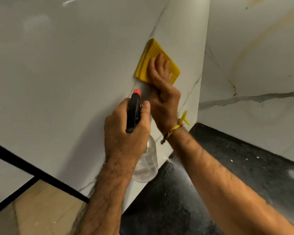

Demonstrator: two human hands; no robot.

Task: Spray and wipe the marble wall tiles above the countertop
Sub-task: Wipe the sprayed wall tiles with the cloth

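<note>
Head view, looking along the wall. Right hand (pixel 161 78) lies flat on a folded yellow cloth (pixel 153 56), fingers straight and spread, pressing it to the marble wall tile (pixel 75 65) well above the worktop (pixel 227 175) and near the inside corner where the second tiled wall (pixel 253 48) meets it.

Left hand (pixel 126 131) is wrapped round the neck of a spray bottle (pixel 145 165): fingers curled about it, thumb up alongside the black trigger head (pixel 133 114), orange nozzle (pixel 137 91) aimed at the tile just below the cloth. Whether a finger sits on the trigger, cannot tell.

Handling, as I judge it:
- Cloth: soft, ribbed, light; holds its folded pad under a flat palm. Pressure from the whole hand suits it better than a pinch.
- Tile: glossy, hard, likely slick when wet, so the cloth should glide easily.
- Bottle: clear, thin-walled, liquid visible low inside, so probably light. Neck grip looks right for it.

Worktop is dark and speckled, with wet glints along its back edge. A yellow thread band (pixel 172 131) circles the right wrist.
</note>
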